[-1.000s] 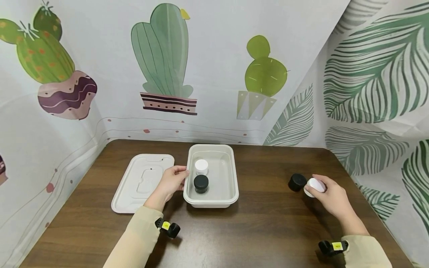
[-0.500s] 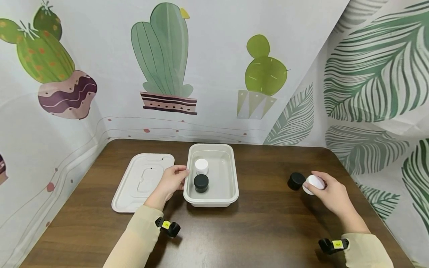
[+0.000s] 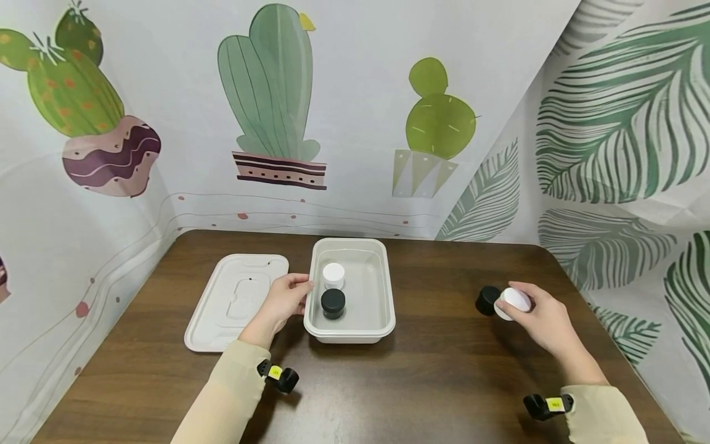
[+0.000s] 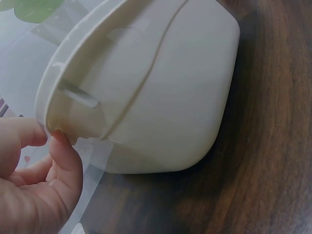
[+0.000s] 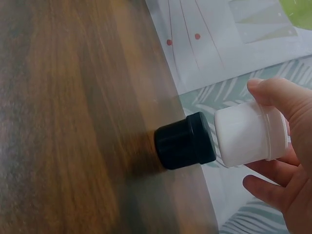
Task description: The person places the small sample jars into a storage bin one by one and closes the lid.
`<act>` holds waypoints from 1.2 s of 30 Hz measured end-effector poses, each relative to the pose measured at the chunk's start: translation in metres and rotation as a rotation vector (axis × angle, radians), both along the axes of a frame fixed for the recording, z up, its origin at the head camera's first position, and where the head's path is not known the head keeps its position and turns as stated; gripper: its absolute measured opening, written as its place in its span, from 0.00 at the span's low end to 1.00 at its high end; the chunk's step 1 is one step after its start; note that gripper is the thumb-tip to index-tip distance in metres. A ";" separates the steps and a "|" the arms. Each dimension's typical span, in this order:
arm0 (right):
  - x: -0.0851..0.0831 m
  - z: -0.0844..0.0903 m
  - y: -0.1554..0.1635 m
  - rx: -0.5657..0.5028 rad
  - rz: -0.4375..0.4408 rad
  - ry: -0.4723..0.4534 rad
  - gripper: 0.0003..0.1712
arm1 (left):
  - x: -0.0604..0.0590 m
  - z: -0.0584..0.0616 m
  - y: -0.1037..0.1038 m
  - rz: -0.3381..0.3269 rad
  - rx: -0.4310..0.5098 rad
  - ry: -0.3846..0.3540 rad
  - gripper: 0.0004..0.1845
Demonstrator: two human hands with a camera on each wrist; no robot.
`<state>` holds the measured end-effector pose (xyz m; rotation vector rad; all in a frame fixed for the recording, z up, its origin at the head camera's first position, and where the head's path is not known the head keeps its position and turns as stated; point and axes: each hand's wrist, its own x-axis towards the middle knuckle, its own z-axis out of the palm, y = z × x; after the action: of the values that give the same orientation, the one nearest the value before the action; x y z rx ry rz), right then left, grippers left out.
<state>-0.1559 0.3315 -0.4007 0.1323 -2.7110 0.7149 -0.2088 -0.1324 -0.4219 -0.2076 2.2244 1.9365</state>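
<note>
The right hand (image 3: 546, 320) grips the white jar (image 3: 513, 302), well right of the tray (image 3: 388, 308), whose left rim the left hand (image 3: 285, 299) pinches.

Between the white rectangular plastic tray (image 3: 383, 308) and the small black round jar (image 3: 486, 300) on the right, the dark brown wooden surface (image 3: 438, 345) lies bare and wide; the near strip too; on the left, the flat white plastic lid (image 3: 233, 302) and the left hand (image 3: 284, 299) at the tray rim block the way; the printed walls close the back and both sides.
</note>
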 end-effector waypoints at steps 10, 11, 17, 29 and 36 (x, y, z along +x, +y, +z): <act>-0.005 -0.001 -0.007 0.000 0.025 0.013 0.29 | 0.001 0.000 -0.001 -0.004 0.016 0.005 0.19; -0.006 -0.001 -0.008 0.000 0.028 0.011 0.29 | 0.000 0.000 -0.001 -0.005 0.014 0.006 0.19; -0.010 -0.003 -0.014 -0.003 0.047 0.017 0.28 | -0.001 -0.001 0.000 0.001 0.014 0.004 0.19; -0.019 -0.005 -0.027 0.002 0.086 0.020 0.28 | -0.001 -0.002 0.000 0.006 0.012 0.002 0.18; -0.024 0.000 -0.035 -0.006 0.107 -0.020 0.29 | -0.001 -0.002 0.000 0.004 0.006 0.001 0.19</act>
<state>-0.1796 0.2965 -0.4011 0.2725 -2.7370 0.7586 -0.2099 -0.1326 -0.4243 -0.2102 2.2208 1.9450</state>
